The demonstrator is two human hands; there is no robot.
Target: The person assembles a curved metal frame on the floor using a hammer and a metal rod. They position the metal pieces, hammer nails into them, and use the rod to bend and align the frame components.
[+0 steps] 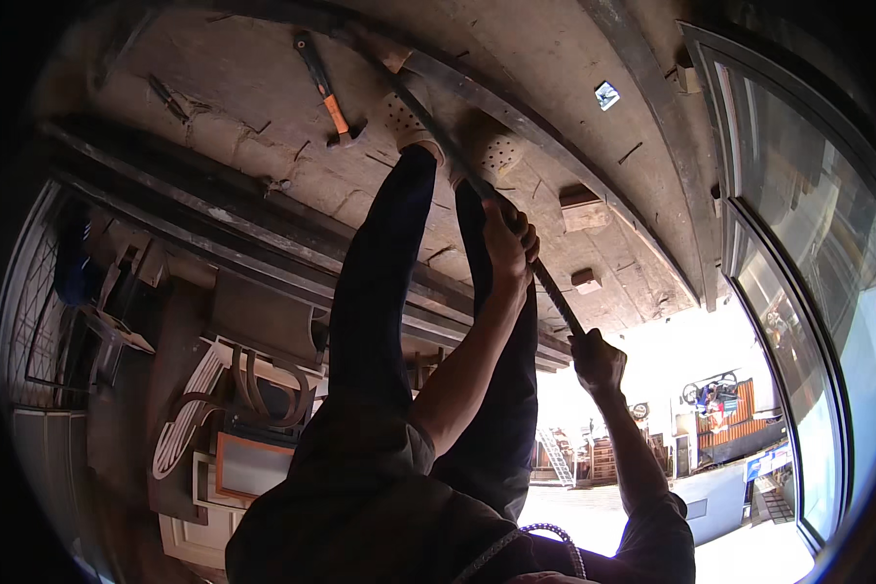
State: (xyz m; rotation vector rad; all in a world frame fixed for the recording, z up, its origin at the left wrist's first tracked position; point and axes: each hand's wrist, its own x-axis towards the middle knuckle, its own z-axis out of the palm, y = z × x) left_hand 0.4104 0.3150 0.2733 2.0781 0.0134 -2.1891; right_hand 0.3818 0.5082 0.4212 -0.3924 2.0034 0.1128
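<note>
A long dark metal bar (555,295) slants from the floor at the far left, past my feet, to my right side. Its section between my hands looks ribbed. My left hand (509,241) is wrapped around the bar in front of my right leg. Closer to the bar's near end, my right hand (599,362) is closed around it as well. A long, curving metal beam (545,136) lies on the floor by the bar's far part. My two perforated clogs (406,115) stand on either side of the bar.
A hammer (329,97) with an orange and black handle lies left of my feet. Wooden blocks (584,216) sit to the right. Long metal beams (234,229) cross the floor at left. A framed glass panel (798,195) stands at right, while chairs and frames (253,467) crowd the lower left.
</note>
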